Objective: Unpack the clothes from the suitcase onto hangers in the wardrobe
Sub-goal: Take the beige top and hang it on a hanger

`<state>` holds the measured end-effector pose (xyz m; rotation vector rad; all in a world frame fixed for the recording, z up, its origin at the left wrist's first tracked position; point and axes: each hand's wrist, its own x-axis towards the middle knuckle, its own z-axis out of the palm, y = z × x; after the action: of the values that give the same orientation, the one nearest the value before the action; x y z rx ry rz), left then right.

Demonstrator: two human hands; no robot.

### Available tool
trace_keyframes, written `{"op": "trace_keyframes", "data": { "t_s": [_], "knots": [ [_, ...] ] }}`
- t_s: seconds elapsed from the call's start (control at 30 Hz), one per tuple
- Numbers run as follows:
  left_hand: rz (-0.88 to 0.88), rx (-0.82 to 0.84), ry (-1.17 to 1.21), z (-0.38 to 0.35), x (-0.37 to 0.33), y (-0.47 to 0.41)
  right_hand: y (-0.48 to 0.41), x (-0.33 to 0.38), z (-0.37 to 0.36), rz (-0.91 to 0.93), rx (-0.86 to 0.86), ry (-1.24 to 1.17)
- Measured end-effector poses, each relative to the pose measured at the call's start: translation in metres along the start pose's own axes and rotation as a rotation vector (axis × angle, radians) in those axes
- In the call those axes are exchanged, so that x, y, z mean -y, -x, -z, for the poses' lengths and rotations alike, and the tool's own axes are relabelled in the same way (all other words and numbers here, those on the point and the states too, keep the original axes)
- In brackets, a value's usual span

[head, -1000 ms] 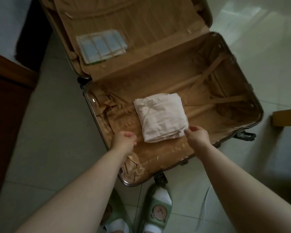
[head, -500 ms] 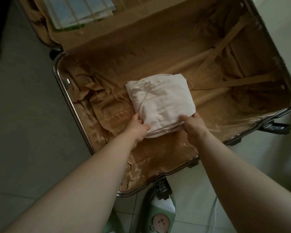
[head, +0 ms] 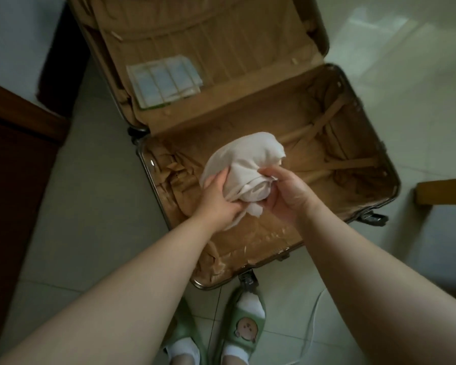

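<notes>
Left hand [head: 217, 200]: fingers are curled into the lower left of a pale cream garment [head: 244, 159], which is gripped from beneath. Right hand [head: 287, 194]: thumb and fingers are closed on the bunched lower right edge of the same garment. The garment is thus held by both hands, crumpled into a loose rounded bundle, and is seen above the bottom half of the suitcase [head: 261, 239], toward its left-centre. Whether any part of the cloth touches the lining cannot be told. A short tail of fabric hangs between the two wrists.

The suitcase lies open on a pale tiled floor [head: 84, 206]. Its tan lining is wrinkled and torn along the near and left edges. Two tan straps [head: 334, 164] are noted crossing the right part of the bottom half. The lid [head: 208, 38] is stood up at the far side, and a flat clear packet [head: 166, 81] with bluish panels is lodged in it.

Green slippers [head: 245, 326] over white socks are seen at the near corner of the case. A thin white cable [head: 313, 318] runs across the tiles beside them. Dark wooden furniture [head: 11, 180] is noted at the left edge, and a light wooden piece [head: 444, 191] at the right.
</notes>
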<state>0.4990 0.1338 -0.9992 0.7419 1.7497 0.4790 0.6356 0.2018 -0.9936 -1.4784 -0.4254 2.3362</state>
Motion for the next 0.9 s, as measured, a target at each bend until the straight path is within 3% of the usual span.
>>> {"op": "trace_keyframes", "data": {
  "t_s": [0.1, 0.23, 0.47, 0.63, 0.73, 0.83, 0.9],
  "knots": [
    [-0.019, -0.027, 0.133, 0.028, -0.033, 0.030, 0.038, 0.032, -0.042, 0.024, 0.127, 0.013],
    [0.006, -0.106, 0.281, 0.073, -0.083, 0.081, 0.095, 0.086, -0.104, 0.044, 0.166, 0.095],
    [0.096, -0.220, 0.775, 0.146, -0.176, 0.177, 0.200, 0.166, -0.207, 0.125, -0.019, 0.320],
    [-0.006, -0.117, 1.157, 0.192, -0.238, 0.249, 0.289, 0.211, -0.277, 0.319, -0.066, 0.468],
    [-0.053, -0.113, 1.306, 0.214, -0.262, 0.288, 0.338, 0.234, -0.311, 0.408, -0.066, 0.324],
    [-0.072, -0.149, 1.383, 0.231, -0.280, 0.328, 0.384, 0.260, -0.331, 0.409, 0.049, 0.094],
    [-0.052, -0.170, 1.370, 0.237, -0.290, 0.355, 0.416, 0.281, -0.342, 0.382, 0.151, 0.067]
  ]
}}
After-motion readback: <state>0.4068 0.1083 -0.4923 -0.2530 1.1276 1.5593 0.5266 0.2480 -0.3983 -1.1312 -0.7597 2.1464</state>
